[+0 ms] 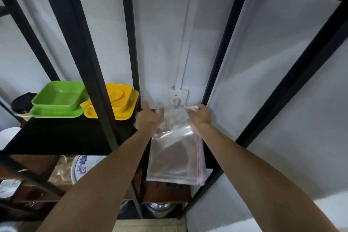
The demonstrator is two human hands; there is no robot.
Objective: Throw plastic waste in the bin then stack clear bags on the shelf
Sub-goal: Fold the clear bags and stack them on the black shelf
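A stack of clear plastic bags (176,158) with a red-dotted strip along its right edge lies on the dark shelf (56,137) in the narrow bay between two black uprights. Both arms reach over it to its far end. My left hand (149,119) holds the upper left part of the top bag, fingers curled on the plastic. My right hand (200,116) pinches the upper right corner, which is lifted and crumpled near the wall. No bin is in view.
Green trays (58,100) and yellow trays (120,103) sit stacked on the shelf to the left. A wall socket (178,97) is just behind the bags. Black shelf uprights (130,43) frame the bay. Plates, glassware and a metal pot (160,210) fill lower shelves.
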